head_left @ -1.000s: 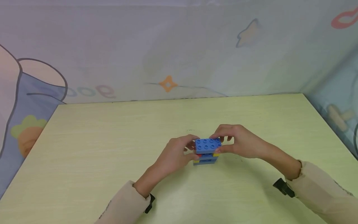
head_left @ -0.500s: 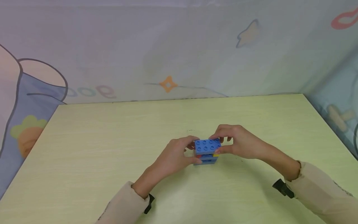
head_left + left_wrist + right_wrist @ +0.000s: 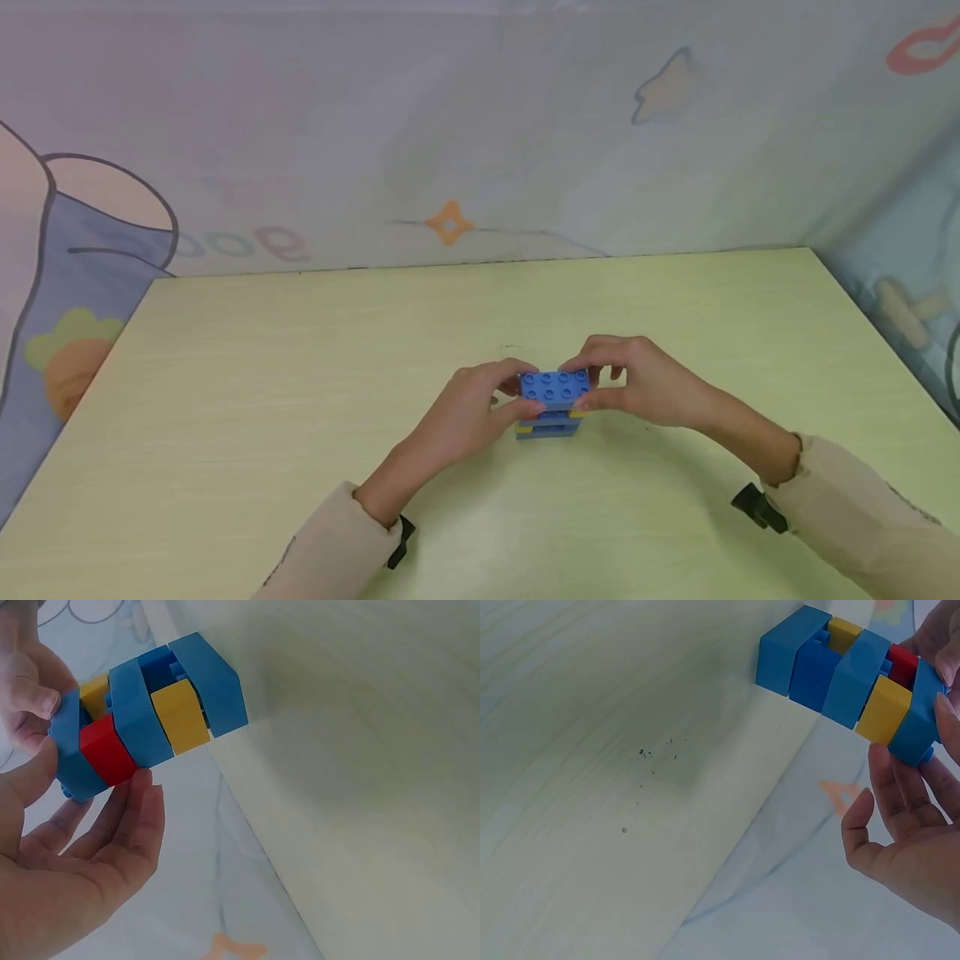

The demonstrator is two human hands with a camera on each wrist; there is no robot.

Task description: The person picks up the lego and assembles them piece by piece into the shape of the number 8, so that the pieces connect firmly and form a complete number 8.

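A small stack of toy bricks (image 3: 553,406) stands on the pale wooden table (image 3: 300,400). It has blue layers with yellow and red bricks between them (image 3: 142,720) (image 3: 855,682). A blue eight-stud brick (image 3: 556,387) forms its top. My left hand (image 3: 525,390) pinches the stack's left end near the top, thumb in front and fingers behind. My right hand (image 3: 587,385) pinches the right end of the top brick the same way. In the wrist views the left hand's fingertips (image 3: 139,787) and the right hand's fingers (image 3: 885,802) lie against the upper layers.
The table runs back to a cartoon-printed cloth wall (image 3: 450,167) behind and at both sides. A few dark specks (image 3: 649,761) lie on the tabletop near the stack. Beige sleeves (image 3: 330,550) cover both forearms.
My left thumb has slid a little up the front of the stack, covering the red brick. The stack and my right hand have hardly moved.
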